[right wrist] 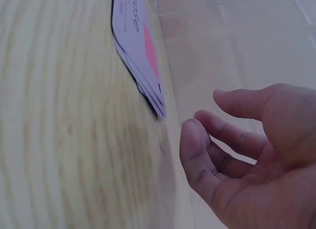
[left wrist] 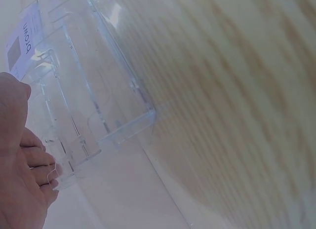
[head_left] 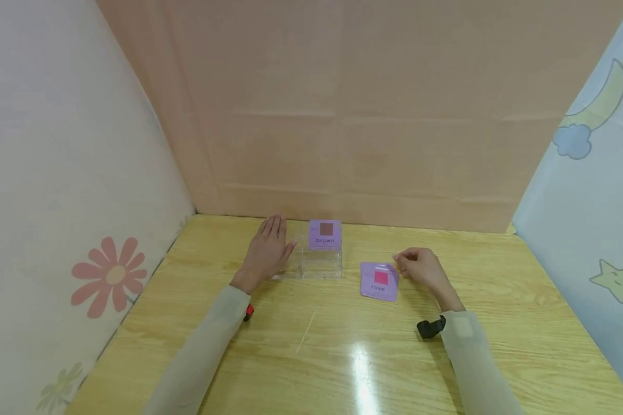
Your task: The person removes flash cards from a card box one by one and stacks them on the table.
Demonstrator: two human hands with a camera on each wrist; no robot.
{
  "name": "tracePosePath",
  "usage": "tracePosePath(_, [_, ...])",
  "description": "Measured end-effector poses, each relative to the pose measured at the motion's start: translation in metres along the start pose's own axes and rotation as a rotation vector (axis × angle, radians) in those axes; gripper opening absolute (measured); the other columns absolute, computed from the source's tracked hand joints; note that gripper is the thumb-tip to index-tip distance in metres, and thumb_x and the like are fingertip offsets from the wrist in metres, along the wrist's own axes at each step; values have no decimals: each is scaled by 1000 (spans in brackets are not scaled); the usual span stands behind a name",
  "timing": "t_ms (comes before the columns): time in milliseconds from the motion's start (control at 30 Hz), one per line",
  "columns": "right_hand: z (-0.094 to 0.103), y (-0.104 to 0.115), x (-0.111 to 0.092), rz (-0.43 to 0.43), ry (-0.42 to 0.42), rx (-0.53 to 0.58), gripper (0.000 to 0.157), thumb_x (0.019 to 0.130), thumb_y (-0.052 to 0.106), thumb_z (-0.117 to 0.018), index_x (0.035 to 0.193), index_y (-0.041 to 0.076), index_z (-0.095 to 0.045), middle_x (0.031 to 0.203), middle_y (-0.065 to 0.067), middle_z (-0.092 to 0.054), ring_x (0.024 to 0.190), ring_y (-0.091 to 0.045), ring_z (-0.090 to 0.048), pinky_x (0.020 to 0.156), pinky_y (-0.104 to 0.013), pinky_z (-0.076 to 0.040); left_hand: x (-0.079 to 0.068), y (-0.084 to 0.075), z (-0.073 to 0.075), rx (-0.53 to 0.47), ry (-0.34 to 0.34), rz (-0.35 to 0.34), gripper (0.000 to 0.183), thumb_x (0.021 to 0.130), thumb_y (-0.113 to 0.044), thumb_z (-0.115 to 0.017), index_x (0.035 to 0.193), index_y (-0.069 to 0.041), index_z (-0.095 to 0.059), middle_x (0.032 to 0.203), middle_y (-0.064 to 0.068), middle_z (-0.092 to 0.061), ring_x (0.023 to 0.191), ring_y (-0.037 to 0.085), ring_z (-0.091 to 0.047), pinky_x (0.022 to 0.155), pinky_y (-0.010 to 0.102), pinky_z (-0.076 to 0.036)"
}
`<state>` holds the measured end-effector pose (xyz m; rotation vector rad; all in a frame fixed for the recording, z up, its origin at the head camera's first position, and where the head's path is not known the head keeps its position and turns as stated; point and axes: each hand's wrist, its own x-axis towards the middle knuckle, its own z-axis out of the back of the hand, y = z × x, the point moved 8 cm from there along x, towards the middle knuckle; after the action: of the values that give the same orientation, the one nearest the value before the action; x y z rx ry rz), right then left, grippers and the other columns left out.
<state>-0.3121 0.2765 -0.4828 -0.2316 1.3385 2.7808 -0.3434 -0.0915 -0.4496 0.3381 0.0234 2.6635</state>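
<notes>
A clear plastic stepped holder (head_left: pixel 322 266) stands near the back of the table, and a purple card printed "brown" (head_left: pixel 325 230) rises upright from its rear slot. My left hand (head_left: pixel 267 251) lies along the holder's left side with fingers straight; in the left wrist view the fingertips (left wrist: pixel 47 175) are right at its clear edge. To the right lies a small stack of purple cards (head_left: pixel 378 283), the top one reading "rose" with a pink square. Just right of that stack is my right hand (head_left: pixel 420 266), fingers loosely bent and thumb apart, holding nothing.
A brown paper-like backdrop (head_left: pixel 337 127) rises behind the table (head_left: pixel 291 369). Patterned cloth walls stand on the left (head_left: pixel 57 190) and right (head_left: pixel 592 213). The holder's front tiers, seen in the left wrist view, hold no cards.
</notes>
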Motion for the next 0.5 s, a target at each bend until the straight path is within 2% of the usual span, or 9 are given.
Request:
tracePosePath(233, [1, 6, 0, 16, 2, -6, 39, 107, 32, -62, 123, -3, -71, 103, -16, -73, 82, -21, -65, 66, -23, -52, 1, 0, 0, -5, 10, 6, 73, 114, -44, -34, 161, 12, -25, 168, 29, -31, 161, 39, -30, 134, 49, -24])
tracePosePath(500, [-3, 18, 1, 39, 15, 25, 42, 107, 32, -62, 126, -5, -69, 119, -25, -72, 97, -27, -73, 79, -29, -64, 0, 1, 0, -17, 19, 9, 74, 114, -45, -33, 162, 11, -24, 169, 29, -30, 161, 39, -28, 135, 49, -23])
